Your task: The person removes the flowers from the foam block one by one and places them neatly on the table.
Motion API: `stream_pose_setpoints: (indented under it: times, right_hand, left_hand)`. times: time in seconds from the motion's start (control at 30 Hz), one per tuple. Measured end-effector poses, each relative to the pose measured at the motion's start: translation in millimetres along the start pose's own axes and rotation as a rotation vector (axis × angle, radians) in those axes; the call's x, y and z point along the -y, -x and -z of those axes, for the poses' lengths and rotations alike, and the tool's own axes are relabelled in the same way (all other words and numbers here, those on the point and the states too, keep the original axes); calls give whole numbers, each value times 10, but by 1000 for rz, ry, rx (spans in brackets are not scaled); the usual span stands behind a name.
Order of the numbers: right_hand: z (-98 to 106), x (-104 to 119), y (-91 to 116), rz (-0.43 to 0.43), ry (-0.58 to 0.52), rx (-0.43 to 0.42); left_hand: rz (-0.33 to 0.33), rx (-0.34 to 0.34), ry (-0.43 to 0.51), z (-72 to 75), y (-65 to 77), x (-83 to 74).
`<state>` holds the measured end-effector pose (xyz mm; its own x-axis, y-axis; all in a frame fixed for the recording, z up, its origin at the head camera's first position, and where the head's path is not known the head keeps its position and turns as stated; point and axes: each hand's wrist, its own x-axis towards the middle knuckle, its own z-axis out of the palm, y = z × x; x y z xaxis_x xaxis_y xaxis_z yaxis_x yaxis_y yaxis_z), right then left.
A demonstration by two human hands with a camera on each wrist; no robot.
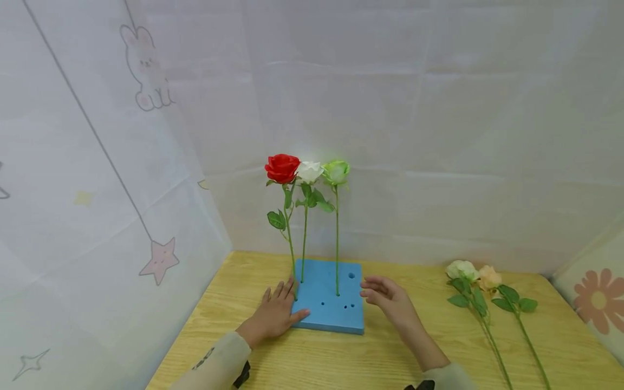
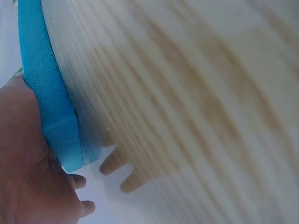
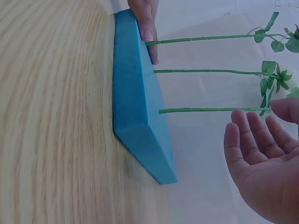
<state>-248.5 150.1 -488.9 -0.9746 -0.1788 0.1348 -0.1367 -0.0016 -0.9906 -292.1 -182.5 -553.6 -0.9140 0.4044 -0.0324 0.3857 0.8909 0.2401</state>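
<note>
"Head view first: what do we have in front of us?"

"We have a blue block (image 1: 322, 284) on the wooden table (image 1: 331, 363), and three flowers stand in its holes: a red rose (image 1: 282, 168) by the left edge, a white rose (image 1: 310, 171) just to its right, and a green rose (image 1: 336, 172) further right."

"And how is our left hand (image 1: 278, 314)?"

"It rests on the block's left edge, fingers spread beside the red rose's stem, thumb lying on the block. We press or touch there, without clenching."

"Do we hold anything in our right hand (image 1: 390, 298)?"

"No, it is free, its fingers loosely bent, just beside the block's right edge. From the right wrist view we see its palm, with the stems beyond the fingertips."

"Where do we see more flowers?"

"Over to our right, a cream rose (image 1: 462, 270) and a peach rose (image 1: 489, 278) lie together on the table, well apart from the block. Behind it all we see a pale cloth (image 1: 463, 135)."
</note>
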Motion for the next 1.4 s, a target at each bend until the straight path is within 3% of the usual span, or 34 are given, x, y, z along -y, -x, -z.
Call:
stream_pose_setpoints:
  times: [0.4,0.77,1.4]
  right_hand:
    - [-226,-13,-141,-5,10,-10]
    - [-355,-20,-253,28,-45,5]
    - [-532,-90,-397,28,-74,15]
  left_hand:
    - [-8,-4,-5,27,22,-12]
    - [-11,3,0,81,19,-44]
    - [1,0,-12,42,6,-40]
